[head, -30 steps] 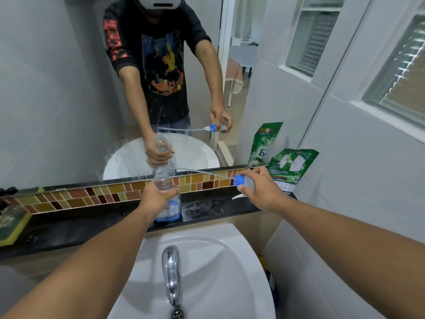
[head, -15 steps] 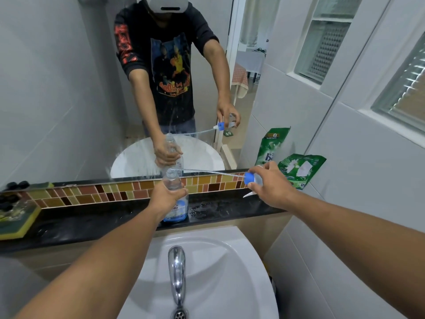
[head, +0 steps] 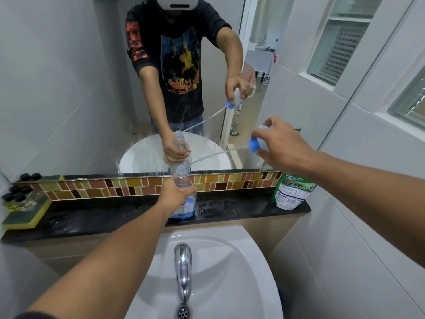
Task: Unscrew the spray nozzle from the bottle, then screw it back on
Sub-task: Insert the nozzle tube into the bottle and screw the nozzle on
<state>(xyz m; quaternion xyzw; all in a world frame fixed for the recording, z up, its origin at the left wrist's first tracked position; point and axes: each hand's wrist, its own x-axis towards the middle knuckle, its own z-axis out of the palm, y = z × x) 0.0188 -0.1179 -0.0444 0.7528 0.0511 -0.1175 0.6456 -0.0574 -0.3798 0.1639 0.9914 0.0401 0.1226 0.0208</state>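
My left hand (head: 176, 194) grips the bottle (head: 184, 199) on the ledge (head: 115, 215); my right hand's (head: 279, 146) fingers pinch the detached spray nozzle (head: 255, 143) above it.

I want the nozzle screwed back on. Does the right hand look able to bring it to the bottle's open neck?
Probably yes. The right hand holds the spray nozzle; the bottle neck is uncovered, the left hand gripping lower.

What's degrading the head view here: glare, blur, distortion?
Head view: wide-angle bends the wall tiles and window frames at the edges; the mirror doubles both hands and the bottle; bright highlights on the faucet; the clear dip tube is faint; the right hand hides most of the spray nozzle; lighting even.
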